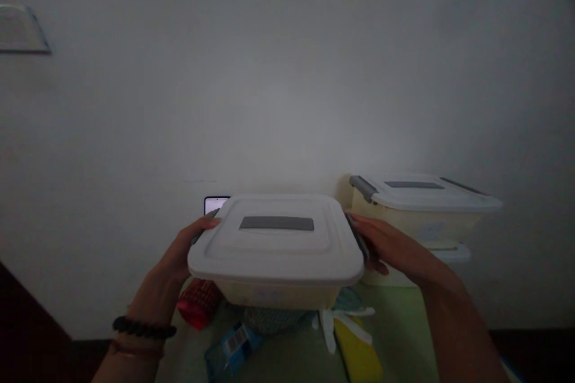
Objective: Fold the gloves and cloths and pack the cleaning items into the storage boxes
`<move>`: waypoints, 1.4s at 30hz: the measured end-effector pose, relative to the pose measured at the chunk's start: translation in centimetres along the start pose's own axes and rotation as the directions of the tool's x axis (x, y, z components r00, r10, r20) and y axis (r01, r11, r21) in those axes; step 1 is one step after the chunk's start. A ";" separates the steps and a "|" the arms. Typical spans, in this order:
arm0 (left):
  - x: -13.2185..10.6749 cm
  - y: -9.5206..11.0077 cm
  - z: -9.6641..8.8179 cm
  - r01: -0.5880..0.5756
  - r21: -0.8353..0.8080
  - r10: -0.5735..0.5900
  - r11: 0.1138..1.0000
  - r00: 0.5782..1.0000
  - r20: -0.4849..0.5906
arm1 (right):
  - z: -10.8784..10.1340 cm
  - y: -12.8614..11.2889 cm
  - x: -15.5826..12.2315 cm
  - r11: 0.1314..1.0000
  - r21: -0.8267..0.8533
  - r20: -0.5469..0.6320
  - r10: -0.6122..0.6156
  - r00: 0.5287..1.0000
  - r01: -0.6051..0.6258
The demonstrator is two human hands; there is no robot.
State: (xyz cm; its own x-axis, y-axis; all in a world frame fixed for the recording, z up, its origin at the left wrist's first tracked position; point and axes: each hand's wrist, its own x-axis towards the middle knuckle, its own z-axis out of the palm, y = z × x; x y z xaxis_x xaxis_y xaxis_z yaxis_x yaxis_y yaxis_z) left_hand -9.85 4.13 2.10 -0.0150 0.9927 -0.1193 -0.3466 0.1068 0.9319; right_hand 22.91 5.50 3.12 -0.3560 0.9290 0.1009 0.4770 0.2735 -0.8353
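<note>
A cream storage box (278, 260) with a white lid and grey side latches is held up in front of me, level and lidded. My left hand (184, 251) grips its left side, the thumb near the lid's edge. On the opposite side my right hand (381, 242) is closed against the grey latch, fingers partly tucked beneath. Under the box lie a red patterned item (200, 304), a blue packet with a barcode (233, 347), white gloves (330, 329) and a yellow item (357, 353). A grey-green knitted-looking thing (278, 320) is partly hidden by the box.
Two more lidded boxes are stacked at the right, the upper box (417, 218) standing against the wall (287, 72). A phone with a lit screen (215, 204) shows behind the held box. The green table surface (399, 323) extends below.
</note>
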 end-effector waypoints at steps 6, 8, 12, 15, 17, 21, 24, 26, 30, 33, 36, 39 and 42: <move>-0.4 -0.2 1.6 -0.001 0.145 -0.003 0.989 0.999 0.033 | 1.0 -1.1 -1.5 0.829 -0.552 -0.285 -0.092 0.954 -0.085; -0.7 -0.2 2.0 -0.021 0.231 0.025 0.973 1.000 -0.013 | 2.0 -2.2 -1.9 0.851 -0.521 -0.337 -0.136 0.932 -0.064; -0.7 -0.5 1.7 -0.029 0.315 0.028 0.949 1.000 0.009 | 5.2 -3.8 -1.2 0.868 -0.464 -0.229 -0.311 0.923 0.177; -0.3 -0.8 1.3 0.004 0.325 -0.002 0.946 1.000 -0.004 | 7.8 -4.2 0.3 0.825 -0.534 -0.161 -0.313 0.936 0.184; 0.1 -1.0 1.1 -0.010 0.323 0.015 0.946 1.000 -0.012 | 8.8 -4.3 1.2 0.784 -0.602 -0.169 -0.312 0.935 0.152; 0.8 -1.5 0.9 -0.098 0.312 0.101 0.945 0.995 0.007 | 9.2 -4.5 2.7 0.741 -0.660 -0.167 -0.305 0.938 0.124; 0.9 -1.7 1.0 -0.109 0.305 0.119 0.946 0.993 -0.013 | 8.5 -4.3 3.4 0.756 -0.642 -0.166 -0.301 0.939 0.128; 0.6 -1.6 1.2 -0.124 0.298 0.139 0.947 0.990 -0.028 | 7.9 -4.4 3.5 0.761 -0.636 -0.178 -0.304 0.936 0.127; -0.3 -0.7 1.6 -0.153 0.296 0.170 0.943 0.985 -0.032 | 6.5 -5.8 2.8 0.800 -0.590 -0.252 -0.313 0.916 0.111; -0.9 -0.1 1.9 -0.141 0.319 0.173 0.937 0.982 -0.074 | 4.5 -7.9 1.4 0.831 -0.542 -0.308 -0.334 0.891 0.124; -1.2 0.3 2.1 -0.190 0.344 0.216 0.919 0.976 -0.038 | 1.9 -9.1 -0.9 0.838 -0.505 -0.285 -0.389 0.876 0.208; -1.2 0.4 2.1 -0.157 0.371 0.173 0.915 0.985 -0.012 | -0.6 -8.1 -3.9 0.850 -0.487 -0.251 -0.355 0.901 0.199; -0.8 0.1 2.3 -0.014 0.382 0.048 0.924 0.996 -0.078 | -2.4 -4.7 -7.3 0.845 -0.522 -0.234 -0.267 0.935 0.111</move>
State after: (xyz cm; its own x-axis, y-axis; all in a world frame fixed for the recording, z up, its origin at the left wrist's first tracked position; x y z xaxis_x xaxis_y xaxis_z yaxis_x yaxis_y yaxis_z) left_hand -7.74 3.45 3.07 -0.1043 0.9894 -0.1010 0.0382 0.1055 0.9937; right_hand 25.18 -2.01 7.62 -0.2723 0.8537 0.4438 0.7835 0.4645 -0.4127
